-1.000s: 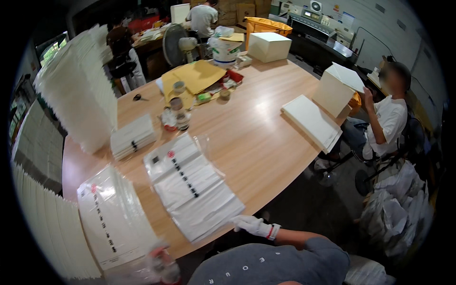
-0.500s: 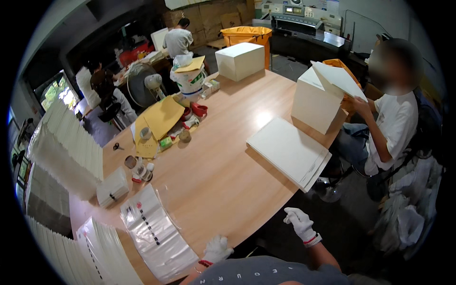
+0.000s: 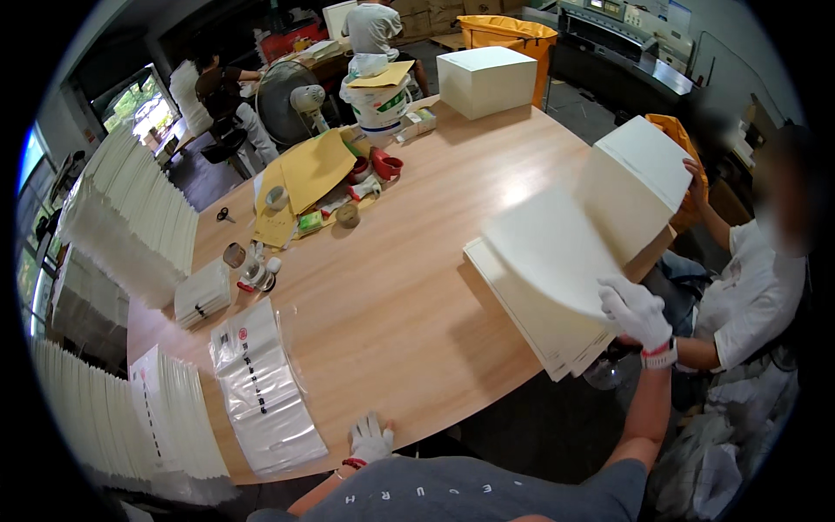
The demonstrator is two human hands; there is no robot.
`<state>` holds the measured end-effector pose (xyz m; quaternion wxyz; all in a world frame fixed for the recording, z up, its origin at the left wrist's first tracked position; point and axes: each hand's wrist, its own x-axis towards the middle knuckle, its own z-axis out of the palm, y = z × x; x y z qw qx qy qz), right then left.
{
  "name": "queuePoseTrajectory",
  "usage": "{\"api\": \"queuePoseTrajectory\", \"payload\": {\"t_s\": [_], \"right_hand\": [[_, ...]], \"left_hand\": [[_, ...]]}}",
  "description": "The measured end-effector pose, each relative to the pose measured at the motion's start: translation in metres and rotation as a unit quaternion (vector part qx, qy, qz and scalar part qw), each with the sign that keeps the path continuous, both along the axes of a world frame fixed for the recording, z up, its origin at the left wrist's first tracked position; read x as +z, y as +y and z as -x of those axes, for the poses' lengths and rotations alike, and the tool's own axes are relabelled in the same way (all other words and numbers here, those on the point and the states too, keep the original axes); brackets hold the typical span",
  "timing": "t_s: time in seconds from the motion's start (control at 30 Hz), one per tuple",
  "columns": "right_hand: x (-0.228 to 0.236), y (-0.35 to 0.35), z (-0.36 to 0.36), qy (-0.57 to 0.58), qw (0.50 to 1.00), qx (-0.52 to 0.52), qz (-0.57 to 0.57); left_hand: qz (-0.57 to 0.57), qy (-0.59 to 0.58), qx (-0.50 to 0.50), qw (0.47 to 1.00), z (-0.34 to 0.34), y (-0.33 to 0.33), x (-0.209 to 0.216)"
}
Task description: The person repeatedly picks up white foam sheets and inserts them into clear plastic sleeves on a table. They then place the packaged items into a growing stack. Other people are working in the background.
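My right hand (image 3: 636, 311), in a white glove, pinches the near corner of a white paper sheet (image 3: 548, 244). The sheet is lifted, curved and slightly blurred above a low stack of large white sheets (image 3: 531, 335) at the table's right edge. My gloved left hand (image 3: 371, 438) rests on the near table edge with its fingers apart and nothing in them. The closest thing to it is a pile of clear plastic bags (image 3: 265, 391) with dark print, lying to its left.
A tall white paper block (image 3: 635, 191) stands beyond the sheets, with a co-worker's hand (image 3: 694, 181) at it. Another block (image 3: 487, 83), a white bucket (image 3: 378, 106), yellow envelopes (image 3: 317, 174) and tape rolls lie farther back. Tall paper stacks (image 3: 130, 226) line the left side.
My right hand has reached forward to the stack and raised a sheet from it. My left hand's fingers have spread on the table edge. The co-worker's raised sheets now lie on the block.
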<state>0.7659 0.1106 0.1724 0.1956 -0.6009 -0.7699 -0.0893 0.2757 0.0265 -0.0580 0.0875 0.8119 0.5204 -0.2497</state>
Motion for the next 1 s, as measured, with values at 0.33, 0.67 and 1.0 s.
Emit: {"api": "queuePoseTrajectory", "payload": {"t_s": [0.33, 0.67, 1.0], "right_hand": [[-0.024, 0.151, -0.037, 0.286, 0.894, -0.108, 0.328], [-0.173, 0.199, -0.042, 0.145, 0.880, -0.388, 0.230], [-0.163, 0.146, 0.081, 0.150, 0.864, -0.404, 0.260]], "left_hand": [[0.085, 0.002, 0.049, 0.995, 0.002, -0.007, -0.011], [0.088, -0.032, 0.078, 0.992, 0.002, -0.001, 0.001], [-0.019, -0.326, 0.079, 0.942, 0.031, -0.002, 0.006]]}}
